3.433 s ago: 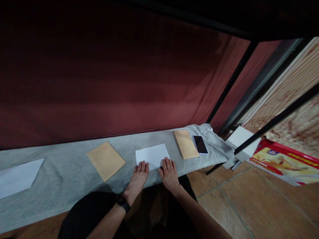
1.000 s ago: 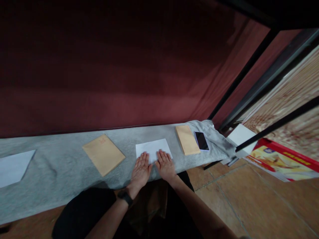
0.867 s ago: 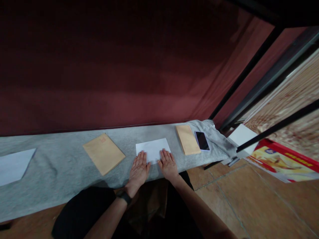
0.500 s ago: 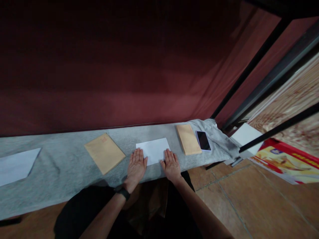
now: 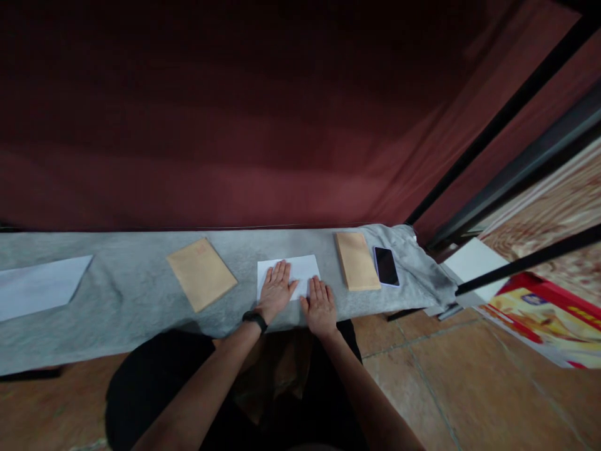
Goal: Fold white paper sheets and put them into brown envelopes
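A white sheet of paper (image 5: 303,266) lies on the grey cloth in front of me. My left hand (image 5: 276,289) rests flat across its left part, fingers stretched out and pointing away from me. At the paper's near right corner, my right hand (image 5: 320,307) lies flat with its fingers extended. Neither hand grips anything. Left of the paper sits a brown envelope (image 5: 201,274), turned at an angle. To the right is a stack of brown envelopes (image 5: 357,262), beside a dark-screened phone (image 5: 386,266).
The grey cloth (image 5: 141,300) covers a long narrow surface against a dark red wall (image 5: 263,181). More white paper (image 5: 42,288) lies at the far left. At the right stand black metal bars (image 5: 526,260), a white box (image 5: 474,260) and a red and yellow box (image 5: 549,319).
My left hand has moved right and away from me, from the paper's left edge onto its surface. My right hand stays by the right corner. The camera view has shifted slightly.
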Demonstrator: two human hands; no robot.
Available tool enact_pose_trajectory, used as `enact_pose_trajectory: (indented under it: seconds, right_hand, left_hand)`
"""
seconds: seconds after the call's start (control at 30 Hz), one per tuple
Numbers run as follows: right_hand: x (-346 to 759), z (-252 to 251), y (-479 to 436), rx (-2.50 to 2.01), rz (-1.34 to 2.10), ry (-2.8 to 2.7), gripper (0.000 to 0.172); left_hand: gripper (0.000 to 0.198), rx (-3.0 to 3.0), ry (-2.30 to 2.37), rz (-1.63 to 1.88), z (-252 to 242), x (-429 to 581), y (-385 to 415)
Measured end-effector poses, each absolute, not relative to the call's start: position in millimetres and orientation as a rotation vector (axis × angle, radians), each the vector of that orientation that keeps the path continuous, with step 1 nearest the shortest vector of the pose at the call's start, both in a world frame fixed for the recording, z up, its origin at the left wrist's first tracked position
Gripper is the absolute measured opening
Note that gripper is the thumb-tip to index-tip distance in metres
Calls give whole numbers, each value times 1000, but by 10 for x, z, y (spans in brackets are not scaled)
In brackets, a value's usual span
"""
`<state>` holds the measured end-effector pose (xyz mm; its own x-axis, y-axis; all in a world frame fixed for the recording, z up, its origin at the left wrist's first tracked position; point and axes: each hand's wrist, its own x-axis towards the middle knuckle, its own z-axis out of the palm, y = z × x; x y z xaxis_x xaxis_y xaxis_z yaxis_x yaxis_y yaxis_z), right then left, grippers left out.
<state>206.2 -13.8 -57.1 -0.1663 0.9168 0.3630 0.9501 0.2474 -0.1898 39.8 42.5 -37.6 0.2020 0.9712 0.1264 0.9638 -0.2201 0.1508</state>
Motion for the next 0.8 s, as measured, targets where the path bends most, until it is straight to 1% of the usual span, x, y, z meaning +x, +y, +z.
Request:
enact_pose_trajectory:
  seconds: [0.23,0.47,0.8]
  right_hand:
    - [2074,-587,-140,-1681,-90,-2128,61]
    - [2086,-614,-149,-1649,-114,-2122,61]
    - [2082,-623,-140,-1654,-142,-2113,58]
  left_hand:
    - [70,2329,2050,246,-335,141,324]
    - [67,2365,2150,168,-320,139,215]
    - [66,2374,2123,18,-263,188,178]
